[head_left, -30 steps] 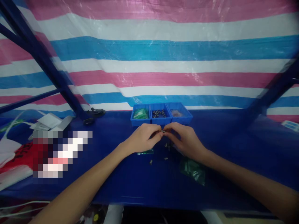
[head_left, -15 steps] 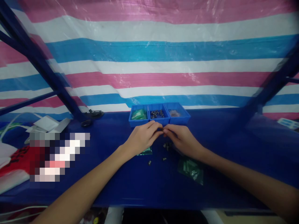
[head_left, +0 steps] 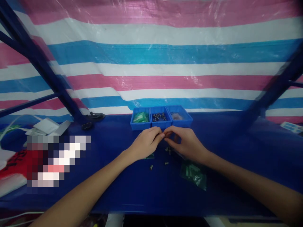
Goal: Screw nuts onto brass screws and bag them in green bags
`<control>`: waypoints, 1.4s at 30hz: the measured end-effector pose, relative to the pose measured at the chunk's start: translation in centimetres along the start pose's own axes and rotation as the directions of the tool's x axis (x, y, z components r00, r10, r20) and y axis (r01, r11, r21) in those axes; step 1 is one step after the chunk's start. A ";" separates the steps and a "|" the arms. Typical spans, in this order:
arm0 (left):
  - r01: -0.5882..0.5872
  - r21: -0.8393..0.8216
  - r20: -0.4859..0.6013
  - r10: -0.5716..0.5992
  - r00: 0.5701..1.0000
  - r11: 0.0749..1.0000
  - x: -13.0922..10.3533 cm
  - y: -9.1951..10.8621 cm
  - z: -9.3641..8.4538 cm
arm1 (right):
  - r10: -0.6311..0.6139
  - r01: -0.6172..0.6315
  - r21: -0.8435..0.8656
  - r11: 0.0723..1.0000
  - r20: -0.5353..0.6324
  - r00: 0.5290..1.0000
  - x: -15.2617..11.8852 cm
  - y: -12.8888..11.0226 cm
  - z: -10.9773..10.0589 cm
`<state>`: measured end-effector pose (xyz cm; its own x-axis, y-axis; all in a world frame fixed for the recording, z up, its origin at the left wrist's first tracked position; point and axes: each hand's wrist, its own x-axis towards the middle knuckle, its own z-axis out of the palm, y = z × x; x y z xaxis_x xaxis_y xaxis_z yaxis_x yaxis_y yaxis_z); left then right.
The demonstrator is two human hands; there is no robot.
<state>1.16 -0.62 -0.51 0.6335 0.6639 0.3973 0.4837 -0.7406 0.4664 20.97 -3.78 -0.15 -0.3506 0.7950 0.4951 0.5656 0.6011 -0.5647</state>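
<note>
A: Blue plastic trays, count 3, in a row at back of bench, touching each other. Left tray (head_left: 140, 118) has green packets, middle tray (head_left: 161, 117) small dark metal bits, right tray (head_left: 179, 116) something pale, too blurred to name.

B: Hands?

A: 2, both the wearer's own. Left hand (head_left: 145, 143) and right hand (head_left: 187, 142) meet fingertip to fingertip just in front of the middle tray. Both curled, fingers pressed together in a pinch. Small part (head_left: 165, 135) btwn the tips, mostly hidden; can't tell what it is, or which hand has the firmer hold.

B: Loose stuff on the bench?

A: Small metal screws: 2 clear ones lying apart near the wrists, one (head_left: 151, 167) below left hand, one (head_left: 166, 163) to its right. Small cluster (head_left: 168, 149) just under right hand's fingers, can't count it. Green bags: 1 bag (head_left: 194, 175) under right forearm, 1 more (head_left: 149, 156) peeking from beneath left hand.

B: Surface, room?

A: Bench (head_left: 151, 189) covered in dark blue sheet, glossy. Backdrop is a striped tarp (head_left: 151, 56), pink/white/blue bands, w/ clear film over it. Dark blue frame posts: 1 slanting at left (head_left: 42, 69), 1 at right (head_left: 279, 85). White papers (head_left: 47, 126) and a black clip-like item (head_left: 93, 117) by the left post's foot. Far left: red-and-white bag stuff, partly pixelated.
</note>
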 end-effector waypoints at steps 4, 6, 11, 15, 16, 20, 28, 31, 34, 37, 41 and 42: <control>-0.016 -0.007 0.002 0.016 1.000 1.000 0.0 0.0 0.0 | 0.020 -0.020 0.000 1.000 -0.027 0.999 -0.2 -0.2 0.1; -0.022 -0.007 0.001 0.022 1.000 1.000 0.0 -0.1 0.1 | 0.016 -0.016 -0.015 1.000 -0.031 0.999 -0.2 -0.1 0.1; -0.004 0.091 -0.036 0.008 0.999 0.996 -0.1 -0.5 0.0 | -0.024 0.014 -0.093 0.996 -0.107 0.994 2.5 1.2 -0.3; 0.007 0.322 -0.063 0.014 0.998 0.947 -0.2 -0.8 -0.6 | 0.038 -0.063 -0.127 0.990 -0.192 0.981 6.2 2.7 -0.4; -0.004 0.369 -0.042 0.021 0.999 0.929 -0.1 -0.9 -0.9 | 0.054 -0.081 -0.141 0.987 -0.188 0.981 6.7 2.9 -0.4; -0.049 0.472 0.033 0.038 0.999 0.880 0.1 -1.3 -2.3 | -0.030 -0.002 -0.256 0.967 -0.122 0.992 5.4 2.1 -0.3; 0.066 0.233 0.258 -0.127 0.958 0.970 -0.3 -2.2 -5.7 | -0.144 0.195 -0.264 0.944 0.200 0.969 -1.5 -0.5 0.5; 0.116 0.178 0.364 -0.174 0.915 0.977 -0.5 -2.4 -5.9 | -0.210 0.263 -0.227 0.938 0.233 0.950 -1.7 -0.8 1.0; 0.167 0.185 0.406 -0.230 0.885 0.968 -0.4 -2.2 -5.4 | -0.242 0.292 -0.206 0.934 0.235 0.941 -1.6 -1.1 1.0; 0.171 0.148 0.409 -0.217 0.886 0.974 -0.1 -2.0 -4.6 | -0.245 0.293 -0.205 0.934 0.231 0.942 -1.7 -1.4 0.8; 0.160 0.066 0.312 -0.172 0.934 0.985 0.1 -1.5 -3.4 | -0.232 0.279 -0.210 0.937 0.225 0.946 -1.8 -1.0 0.9; 0.160 0.033 0.266 -0.163 0.950 0.987 0.1 -1.4 -3.0 | -0.224 0.270 -0.213 0.939 0.215 0.950 -1.9 -0.8 1.0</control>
<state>-1.27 0.83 1.30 0.6835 0.7242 0.0914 0.5985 -0.6277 0.4977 20.42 -5.71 -1.28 -0.6207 0.6385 0.4551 0.5957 0.7614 -0.2557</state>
